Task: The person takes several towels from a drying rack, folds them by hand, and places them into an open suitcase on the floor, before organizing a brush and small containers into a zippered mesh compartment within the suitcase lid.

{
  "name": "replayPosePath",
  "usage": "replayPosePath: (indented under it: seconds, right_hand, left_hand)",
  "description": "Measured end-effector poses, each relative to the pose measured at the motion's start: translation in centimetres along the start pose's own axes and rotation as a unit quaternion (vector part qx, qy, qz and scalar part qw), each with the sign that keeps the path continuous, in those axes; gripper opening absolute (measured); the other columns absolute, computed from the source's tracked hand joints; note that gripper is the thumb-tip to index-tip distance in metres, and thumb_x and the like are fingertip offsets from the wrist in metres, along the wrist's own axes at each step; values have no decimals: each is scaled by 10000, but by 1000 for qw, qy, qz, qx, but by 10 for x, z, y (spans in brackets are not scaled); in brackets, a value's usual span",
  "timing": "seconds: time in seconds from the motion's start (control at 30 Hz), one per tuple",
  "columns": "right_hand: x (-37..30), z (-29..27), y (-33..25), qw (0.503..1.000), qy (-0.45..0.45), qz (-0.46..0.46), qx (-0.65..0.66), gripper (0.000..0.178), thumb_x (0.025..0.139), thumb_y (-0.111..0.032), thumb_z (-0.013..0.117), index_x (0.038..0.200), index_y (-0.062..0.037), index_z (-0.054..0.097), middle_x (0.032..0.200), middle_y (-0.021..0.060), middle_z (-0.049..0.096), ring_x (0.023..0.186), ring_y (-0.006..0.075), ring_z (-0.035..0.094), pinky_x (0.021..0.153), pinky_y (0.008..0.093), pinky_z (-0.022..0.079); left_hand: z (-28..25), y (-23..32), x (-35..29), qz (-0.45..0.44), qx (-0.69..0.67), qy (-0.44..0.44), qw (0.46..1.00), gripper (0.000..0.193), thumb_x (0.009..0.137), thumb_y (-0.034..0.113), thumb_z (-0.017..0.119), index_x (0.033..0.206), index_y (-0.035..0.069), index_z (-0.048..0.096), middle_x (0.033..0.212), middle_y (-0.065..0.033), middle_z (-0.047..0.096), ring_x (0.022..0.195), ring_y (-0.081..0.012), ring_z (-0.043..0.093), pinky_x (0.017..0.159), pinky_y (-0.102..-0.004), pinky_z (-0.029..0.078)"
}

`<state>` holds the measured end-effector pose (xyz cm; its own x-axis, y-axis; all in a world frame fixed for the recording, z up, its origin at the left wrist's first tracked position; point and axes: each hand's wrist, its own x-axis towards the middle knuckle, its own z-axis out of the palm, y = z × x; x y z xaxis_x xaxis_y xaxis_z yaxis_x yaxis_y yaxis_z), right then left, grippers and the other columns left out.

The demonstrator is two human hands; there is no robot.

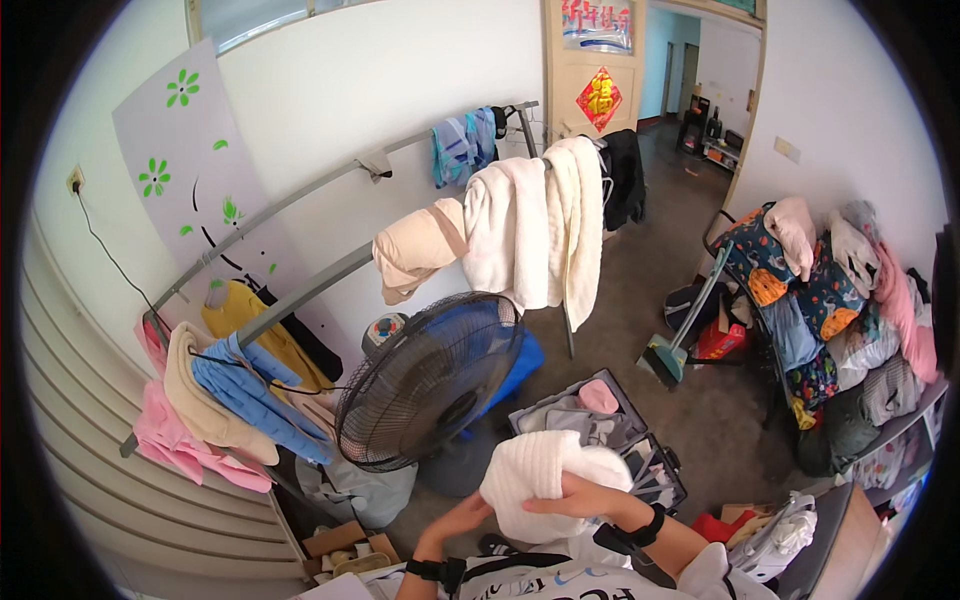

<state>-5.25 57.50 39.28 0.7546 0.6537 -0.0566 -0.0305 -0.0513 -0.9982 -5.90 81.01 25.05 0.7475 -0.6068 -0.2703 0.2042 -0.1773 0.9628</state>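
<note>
Both my hands grip a white fluffy towel (540, 470), bunched up close to my chest at the bottom middle. My left hand (468, 516) holds its lower left side from beneath. My right hand (580, 497) lies across its front, fingers curled into the cloth; a black band circles that wrist. Straight ahead runs a grey clothes rail (310, 290) draped with white towels (535, 230) and a beige one (415, 248).
A black standing fan (430, 380) stands right in front of me. An open suitcase (610, 430) lies on the floor beyond the towel. Pink, beige and blue clothes (215, 400) hang at left. A rack heaped with clothes (840, 320) fills the right.
</note>
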Motion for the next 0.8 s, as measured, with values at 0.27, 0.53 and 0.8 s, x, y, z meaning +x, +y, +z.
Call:
replayPosePath:
  seconds: [0.27, 0.53, 0.8]
  right_hand:
    - [-13, -16, 6, 973, -38, 69, 218, 574, 808, -139, 622, 1303, -39, 349, 1233, 55, 472, 1128, 153, 441, 940, 292, 349]
    - [-23, -26, 14, 961, -14, 98, 260, 596, 787, -117, 643, 1300, -40, 349, 1225, 62, 474, 1126, 159, 445, 939, 309, 361]
    - [-33, -47, 29, 972, -2, 75, 222, 550, 801, -120, 627, 1277, -22, 370, 1199, 57, 491, 1097, 144, 461, 923, 296, 371]
  left_hand:
    - [33, 2, -5, -64, -80, 15, 995, 390, 936, 231, 404, 1255, 9, 417, 1222, -62, 484, 1118, -142, 427, 945, -288, 343]
    - [40, 9, -22, 78, -211, 183, 957, 313, 895, 155, 481, 1172, 9, 486, 1109, -37, 547, 1054, -137, 485, 916, -294, 375]
    - [48, 39, -62, 185, -246, 399, 863, 561, 816, 5, 559, 1305, 21, 285, 1235, -87, 462, 1105, -177, 468, 949, -314, 358]
